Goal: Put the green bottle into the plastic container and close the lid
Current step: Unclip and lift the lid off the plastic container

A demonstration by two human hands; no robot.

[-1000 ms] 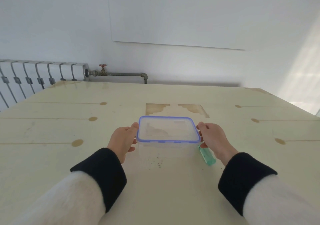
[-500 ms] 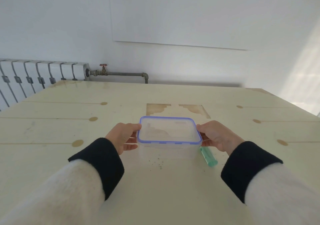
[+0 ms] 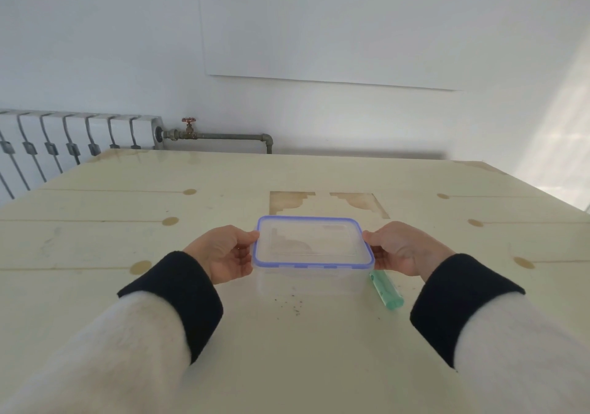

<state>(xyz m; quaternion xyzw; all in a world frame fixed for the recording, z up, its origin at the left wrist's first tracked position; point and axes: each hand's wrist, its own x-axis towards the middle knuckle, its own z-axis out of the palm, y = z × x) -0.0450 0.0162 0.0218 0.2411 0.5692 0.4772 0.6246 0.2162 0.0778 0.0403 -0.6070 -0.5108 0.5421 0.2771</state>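
Observation:
A clear plastic container [image 3: 306, 282] stands on the table with its blue-rimmed clear lid [image 3: 313, 244] on top. My left hand [image 3: 223, 254] grips the lid's left end, thumb on the rim and fingers curled under the edge. My right hand [image 3: 400, 249] grips the lid's right end in the same way. A small green bottle [image 3: 386, 289] lies on its side on the table just right of the container, partly hidden under my right hand. Nothing shows inside the container.
The pale wooden table [image 3: 127, 241] has brown stains behind the container and dark crumbs [image 3: 292, 305] in front of it. A radiator [image 3: 73, 139] and a pipe with a red valve [image 3: 190, 124] run along the wall beyond the far edge.
Both hands have turned and curled tighter around the ends of the lid, fingers now under its edges. The container and the green bottle stay in place.

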